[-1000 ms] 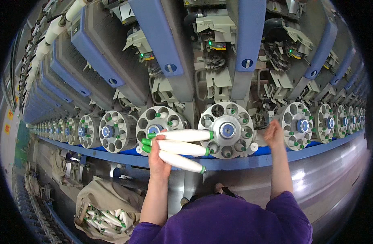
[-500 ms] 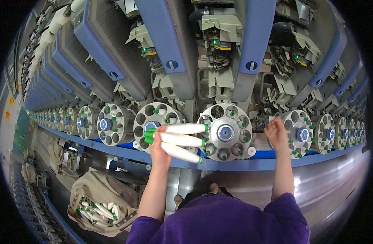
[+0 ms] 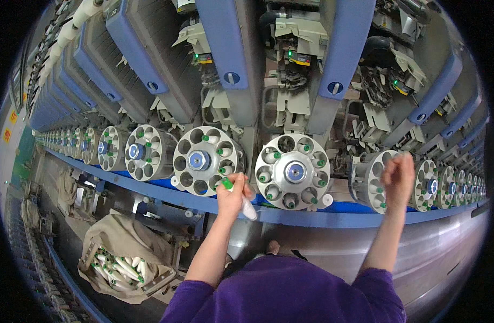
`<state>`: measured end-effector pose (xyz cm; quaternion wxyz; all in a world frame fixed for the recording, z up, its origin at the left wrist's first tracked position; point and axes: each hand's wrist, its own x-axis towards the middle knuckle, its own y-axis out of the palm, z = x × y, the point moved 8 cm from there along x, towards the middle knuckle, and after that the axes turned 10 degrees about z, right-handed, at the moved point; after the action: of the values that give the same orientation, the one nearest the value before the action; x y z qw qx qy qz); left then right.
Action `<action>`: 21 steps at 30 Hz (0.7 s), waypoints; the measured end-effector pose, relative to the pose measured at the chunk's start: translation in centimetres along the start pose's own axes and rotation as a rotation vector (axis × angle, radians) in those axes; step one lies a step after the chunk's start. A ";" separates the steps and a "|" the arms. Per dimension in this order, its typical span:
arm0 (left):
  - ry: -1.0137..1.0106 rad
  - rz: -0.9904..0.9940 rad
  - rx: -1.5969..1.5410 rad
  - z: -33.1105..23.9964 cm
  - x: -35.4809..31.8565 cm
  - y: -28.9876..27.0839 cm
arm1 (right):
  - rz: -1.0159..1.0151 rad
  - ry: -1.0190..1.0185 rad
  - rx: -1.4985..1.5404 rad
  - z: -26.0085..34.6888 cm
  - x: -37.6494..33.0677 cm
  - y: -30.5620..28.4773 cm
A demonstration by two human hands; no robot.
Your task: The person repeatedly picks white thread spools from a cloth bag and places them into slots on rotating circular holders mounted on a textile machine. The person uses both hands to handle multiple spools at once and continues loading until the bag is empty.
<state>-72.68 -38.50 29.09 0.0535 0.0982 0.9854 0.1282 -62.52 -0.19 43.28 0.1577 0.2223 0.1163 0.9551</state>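
Observation:
My left hand (image 3: 234,195) is closed around a yarn bobbin (image 3: 249,210), white with a green end that sticks out above the thumb side. The bobbin slants down to the right, below the gap between two round magazines. The left magazine (image 3: 184,168) has several bare pockets and a few green-tipped bobbins on its right side. Bobbins stand in most pockets of the middle magazine (image 3: 282,185). My right hand (image 3: 399,175) is raised in front of the right magazine (image 3: 372,171) and covers part of it. Its fingers are loosely bent and slightly blurred, with nothing seen in them.
At the lower left, a beige cloth sack (image 3: 118,229) holds many white bobbins with green ends. A blue rail (image 3: 333,219) runs under the row of magazines. Blue and grey machine columns (image 3: 225,54) rise behind. Metal flooring lies along the right.
The three bobbins fanned out in my left hand are down to one visible, now tilted downward. That hand has moved right and my right hand farther right. The view has shifted slightly.

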 end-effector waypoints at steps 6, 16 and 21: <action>-0.132 -0.075 0.168 1.4 -1.7 -2.4 | 0.879 0.000 -1.144 -13.8 0.3 13.6; -0.262 -0.067 0.157 4.3 -6.3 -3.4 | 0.812 0.216 -1.590 -22.6 0.8 18.3; -0.329 -0.106 0.178 5.4 -8.4 -5.6 | 0.795 0.534 -1.671 -25.4 1.4 18.2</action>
<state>-64.79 -44.23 23.09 0.2118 0.0701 0.9746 0.0199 -79.95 -20.40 26.95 -0.1017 -0.1635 -0.6532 0.7323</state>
